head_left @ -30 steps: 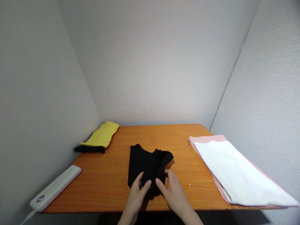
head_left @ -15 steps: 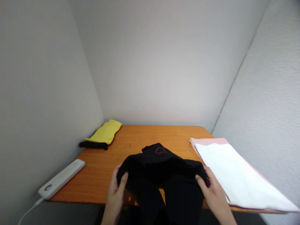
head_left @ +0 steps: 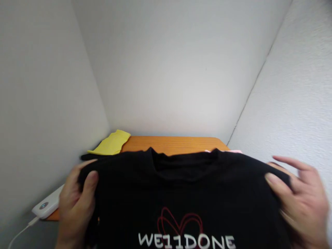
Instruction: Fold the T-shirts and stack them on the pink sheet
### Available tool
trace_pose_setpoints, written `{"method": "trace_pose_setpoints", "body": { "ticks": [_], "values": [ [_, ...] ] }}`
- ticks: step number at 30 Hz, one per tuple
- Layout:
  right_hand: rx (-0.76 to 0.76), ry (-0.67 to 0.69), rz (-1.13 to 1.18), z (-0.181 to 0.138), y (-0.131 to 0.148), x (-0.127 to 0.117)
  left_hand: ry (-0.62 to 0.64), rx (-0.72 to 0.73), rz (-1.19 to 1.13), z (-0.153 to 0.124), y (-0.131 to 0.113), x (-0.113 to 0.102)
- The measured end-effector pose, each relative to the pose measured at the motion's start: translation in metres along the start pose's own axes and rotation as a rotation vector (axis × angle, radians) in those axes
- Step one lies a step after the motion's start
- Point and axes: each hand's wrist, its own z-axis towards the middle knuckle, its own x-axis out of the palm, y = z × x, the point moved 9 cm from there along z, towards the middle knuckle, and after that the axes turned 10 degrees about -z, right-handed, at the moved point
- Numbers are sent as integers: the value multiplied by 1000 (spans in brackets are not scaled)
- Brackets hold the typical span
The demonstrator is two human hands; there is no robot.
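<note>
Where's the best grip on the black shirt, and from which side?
Probably the shoulders of the black shirt, taken from the outer edges, where the left hand and right hand hold it. It hangs spread out, collar between them, so gripping both ends should support the limp cloth evenly.

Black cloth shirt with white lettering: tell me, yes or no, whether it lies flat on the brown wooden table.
No, the left hand and right hand hold up the black shirt by its shoulders.
</note>
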Motion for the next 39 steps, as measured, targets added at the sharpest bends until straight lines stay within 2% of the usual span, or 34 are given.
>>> {"method": "trace_pose_setpoints", "body": {
  "ticks": [1,3,5,8,11,14,17,21,24,30,36,39],
  "values": [
    [-25,20,11,14,4,21,38,61,44,17,2,15],
    [-58,165,116,36,2,76,144,166,170,45,16,49],
    [-125,235,24,45,-8,123,248,272,372,57,34,77],
    [-275,302,-222,28,-23,172,381,401,584,44,61,104],
    [-334,517,-290,-15,-36,209,526,369,601,13,90,118],
    [-343,730,-368,-57,-40,237,701,298,642,-13,119,139],
    [-339,887,-458,-82,-42,261,864,245,720,-25,147,164],
    [-298,1059,-541,-92,-49,293,1033,184,749,-34,179,197],
    [-238,1169,-624,-95,-65,315,1132,141,796,-43,204,215],
    [-194,1256,-709,-83,-90,354,1080,63,914,-28,242,232],
    [-136,1345,-732,-58,-96,391,1073,50,923,-7,256,252],
    [-106,1327,-736,-55,-95,401,1056,57,926,-3,259,256]
  ]
}}
